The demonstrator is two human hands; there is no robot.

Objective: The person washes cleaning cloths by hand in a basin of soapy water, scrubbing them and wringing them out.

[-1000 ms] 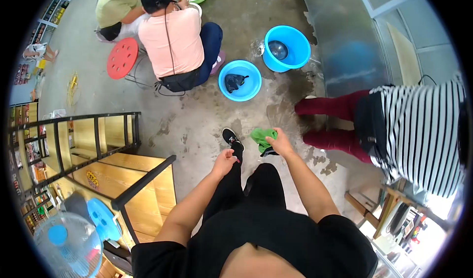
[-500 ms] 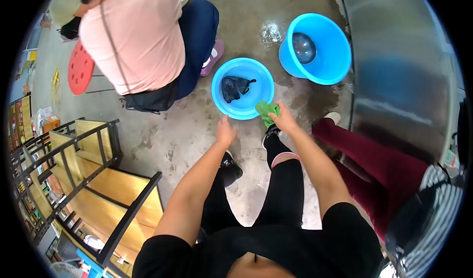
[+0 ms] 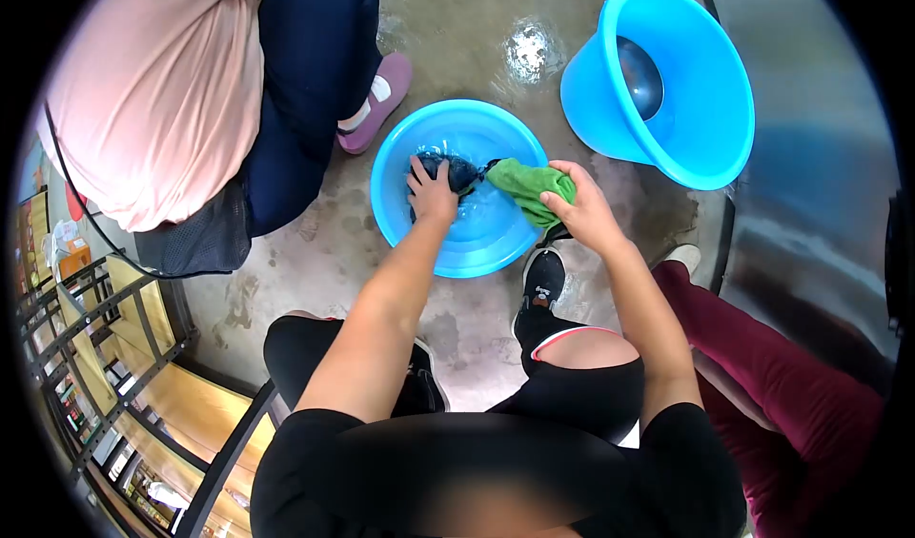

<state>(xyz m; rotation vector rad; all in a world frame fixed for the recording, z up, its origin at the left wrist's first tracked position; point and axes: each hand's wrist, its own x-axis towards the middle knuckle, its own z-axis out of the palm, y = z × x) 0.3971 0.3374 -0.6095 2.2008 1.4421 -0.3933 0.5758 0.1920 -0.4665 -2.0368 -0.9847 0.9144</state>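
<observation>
A round blue basin (image 3: 477, 257) with water in it stands on the floor before me. In its left half lies a wet black thing, seemingly a plastic bag (image 3: 464, 172), partly hidden by my left hand (image 3: 434, 193). That hand presses on it from above, its fingers spread. My right hand (image 3: 583, 209), at the basin's right rim, grips a green cloth (image 3: 524, 185). The cloth hangs out to the left over the basin, and its far end meets the bag's dark, knotted-looking tip.
A tall blue bucket (image 3: 701, 90) with a dark round thing (image 3: 640, 79) in it stands tilted-looking at upper right. A person in a pink top (image 3: 162, 90) crouches at left. Maroon trouser legs (image 3: 753, 347) are at right, beside a metal surface (image 3: 810, 185). Black-framed shelving (image 3: 133, 347) lies lower left.
I have crouched lower, closer to the basin. My left hand has moved from outside the near rim onto the black bag. My right hand has brought the green cloth over the basin.
</observation>
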